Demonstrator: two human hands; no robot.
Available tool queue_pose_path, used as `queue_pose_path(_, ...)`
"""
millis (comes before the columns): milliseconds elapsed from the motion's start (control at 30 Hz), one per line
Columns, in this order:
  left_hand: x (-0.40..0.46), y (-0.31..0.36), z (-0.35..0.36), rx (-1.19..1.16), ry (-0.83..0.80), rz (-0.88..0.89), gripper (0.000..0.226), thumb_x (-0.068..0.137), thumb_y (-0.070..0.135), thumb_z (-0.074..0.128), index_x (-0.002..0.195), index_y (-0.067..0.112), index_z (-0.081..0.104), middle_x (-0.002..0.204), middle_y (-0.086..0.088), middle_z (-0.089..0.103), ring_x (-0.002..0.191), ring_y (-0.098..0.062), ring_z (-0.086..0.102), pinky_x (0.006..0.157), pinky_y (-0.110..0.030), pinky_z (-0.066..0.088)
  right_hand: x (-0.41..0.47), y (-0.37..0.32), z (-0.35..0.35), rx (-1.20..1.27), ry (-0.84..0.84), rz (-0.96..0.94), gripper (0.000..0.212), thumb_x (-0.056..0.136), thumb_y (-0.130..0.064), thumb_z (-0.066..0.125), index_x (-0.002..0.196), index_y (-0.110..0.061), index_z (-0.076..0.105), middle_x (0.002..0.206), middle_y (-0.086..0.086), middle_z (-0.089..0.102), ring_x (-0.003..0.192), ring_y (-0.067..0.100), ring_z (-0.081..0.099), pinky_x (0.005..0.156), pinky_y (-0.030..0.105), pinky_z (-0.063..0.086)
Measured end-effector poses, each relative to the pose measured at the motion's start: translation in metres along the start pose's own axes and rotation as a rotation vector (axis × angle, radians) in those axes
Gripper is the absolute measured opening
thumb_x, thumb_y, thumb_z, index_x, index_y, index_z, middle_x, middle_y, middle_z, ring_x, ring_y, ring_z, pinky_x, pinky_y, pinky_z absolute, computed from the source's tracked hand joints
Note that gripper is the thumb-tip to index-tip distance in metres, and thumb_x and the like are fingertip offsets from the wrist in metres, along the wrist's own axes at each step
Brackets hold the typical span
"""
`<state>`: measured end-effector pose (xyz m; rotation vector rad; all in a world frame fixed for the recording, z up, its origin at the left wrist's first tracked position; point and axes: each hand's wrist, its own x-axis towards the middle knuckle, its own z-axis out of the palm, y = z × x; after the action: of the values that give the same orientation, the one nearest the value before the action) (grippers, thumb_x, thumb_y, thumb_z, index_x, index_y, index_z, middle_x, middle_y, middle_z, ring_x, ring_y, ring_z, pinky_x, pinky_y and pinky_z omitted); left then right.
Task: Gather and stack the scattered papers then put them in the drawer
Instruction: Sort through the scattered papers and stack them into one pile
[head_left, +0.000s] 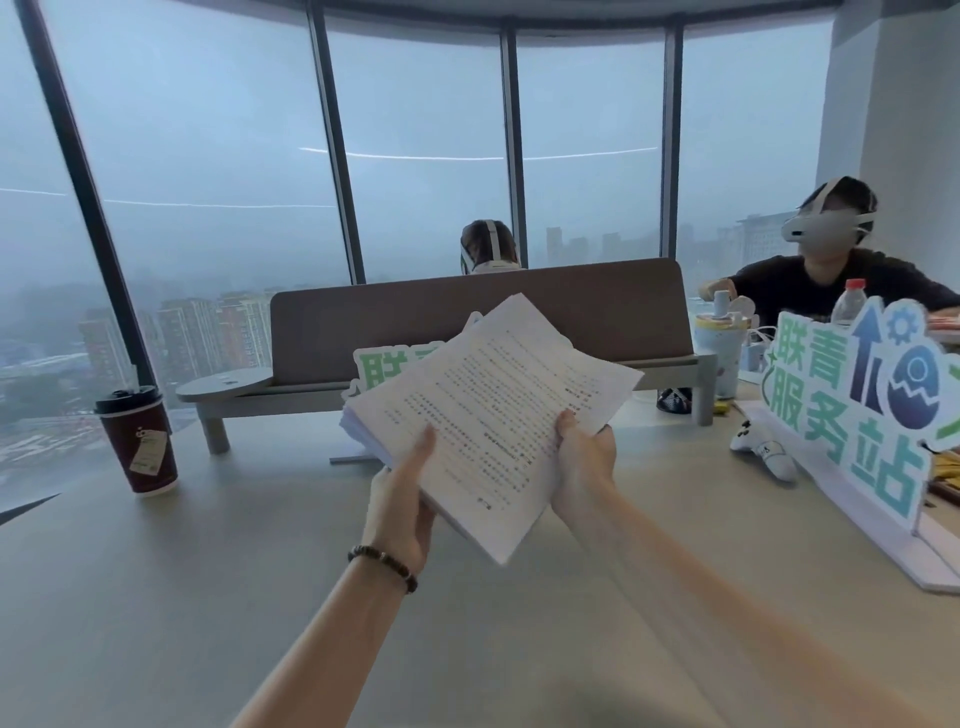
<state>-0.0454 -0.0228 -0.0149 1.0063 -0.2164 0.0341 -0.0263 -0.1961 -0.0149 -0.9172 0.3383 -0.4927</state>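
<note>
Head view: I held the stack of papers (488, 410) clear above the bench (156, 597), tilted, printed side up. My left hand (402, 499) gripped its near left edge, thumb lying on the top sheet. My right hand (584, 467) gripped the near right edge, thumb on top, fingers curled beneath. A lidded coffee cup (137, 441) stood on the bench at the left. A green-lettered sign (852, 410) stood at the right, a white controller (763, 449) just beside it. A brown divider panel (478, 317) stood behind the papers.

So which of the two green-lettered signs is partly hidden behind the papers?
The sign at centre, behind the held white paper stack; the right-hand sign shows fully.
</note>
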Motion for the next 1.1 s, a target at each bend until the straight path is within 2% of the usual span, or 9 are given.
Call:
queue_pose_path(67,0.01,0.011,-0.018,-0.106,-0.182,0.025,0.051,0.096,0.048,0.048,0.135,0.016,0.053,0.13,-0.012,0.062,0.121,-0.033,0.056,0.104,-0.057,0.041,0.0,-0.007,-0.008,-0.009,-0.059,-0.003,0.021,0.1,-0.015,0.055,0.121,-0.018,0.051,0.112,0.005,0.069,0.099,0.029,0.07,0.087,0.055,0.057)
queue_pose_path(167,0.03,0.032,-0.044,-0.198,-0.326,-0.167,0.084,0.081,0.075,0.045,0.144,0.02,0.046,0.146,-0.015,0.048,0.132,-0.038,0.045,0.111,-0.061,0.029,0.002,-0.019,-0.016,-0.09,-0.113,0.01,0.021,0.1,-0.016,0.057,0.12,-0.02,0.055,0.112,0.005,0.072,0.097,0.03,0.072,0.083,0.056,0.059)
queue_pose_path(233,0.034,0.04,-0.05,-0.149,-0.36,-0.319,0.09,0.074,0.079,0.047,0.139,0.018,0.053,0.138,-0.015,0.055,0.122,-0.038,0.054,0.103,-0.057,0.042,0.001,-0.026,-0.02,-0.185,-0.164,0.039,0.019,0.1,-0.018,0.058,0.119,-0.02,0.057,0.108,0.004,0.074,0.093,0.028,0.074,0.076,0.051,0.061)
queue_pose_path(367,0.029,0.044,-0.037,0.085,-0.367,-0.415,0.051,0.079,0.054,0.065,0.108,0.012,0.069,0.096,-0.012,0.073,0.084,-0.032,0.071,0.068,-0.04,0.058,-0.007,-0.031,-0.023,-0.38,-0.31,-0.044,0.021,0.1,-0.023,0.06,0.12,-0.018,0.055,0.107,0.005,0.075,0.09,0.026,0.075,0.078,0.051,0.062)
queue_pose_path(500,0.022,0.026,-0.032,0.433,-0.292,-0.347,0.036,0.089,0.021,0.064,0.123,0.009,0.062,0.113,-0.015,0.072,0.1,-0.036,0.07,0.083,-0.052,0.057,-0.012,-0.028,-0.025,-0.52,-0.353,-0.223,0.016,0.1,-0.027,0.059,0.114,-0.025,0.052,0.107,-0.001,0.073,0.09,0.02,0.075,0.08,0.05,0.062)
queue_pose_path(633,0.012,0.013,-0.031,0.461,-0.178,-0.158,0.021,0.092,0.016,0.063,0.11,0.008,0.068,0.109,-0.015,0.073,0.096,-0.033,0.071,0.084,-0.052,0.057,-0.015,-0.021,-0.024,-0.588,-0.34,-0.405,0.007,0.101,-0.031,0.057,0.106,-0.03,0.051,0.103,-0.01,0.073,0.086,0.011,0.074,0.078,0.045,0.063)
queue_pose_path(800,0.011,0.02,-0.02,0.49,-0.139,0.096,0.014,0.094,0.014,0.061,0.102,0.009,0.07,0.099,-0.009,0.076,0.091,-0.029,0.073,0.077,-0.045,0.059,-0.023,-0.031,-0.018,-0.531,-0.357,-0.613,0.016,0.095,-0.033,0.064,0.105,-0.033,0.051,0.103,-0.008,0.072,0.091,0.015,0.073,0.077,0.051,0.061)
queue_pose_path(933,0.011,0.017,-0.022,0.459,-0.111,0.14,0.011,0.088,0.015,0.069,0.098,0.012,0.072,0.097,-0.008,0.077,0.088,-0.027,0.073,0.074,-0.043,0.06,-0.034,-0.042,-0.018,-0.263,-0.556,-0.44,0.027,0.094,-0.019,0.066,0.119,-0.015,0.058,0.11,0.003,0.074,0.097,0.025,0.073,0.078,0.044,0.062)
queue_pose_path(1100,-0.002,-0.017,-0.037,0.439,-0.132,0.08,0.029,0.078,0.022,0.078,0.103,0.009,0.073,0.099,-0.009,0.076,0.094,-0.031,0.072,0.075,-0.039,0.06,-0.027,-0.018,-0.034,-0.387,-0.569,-0.156,0.026,0.094,-0.027,0.065,0.117,-0.017,0.069,0.105,0.003,0.077,0.092,0.024,0.075,0.083,0.048,0.061)
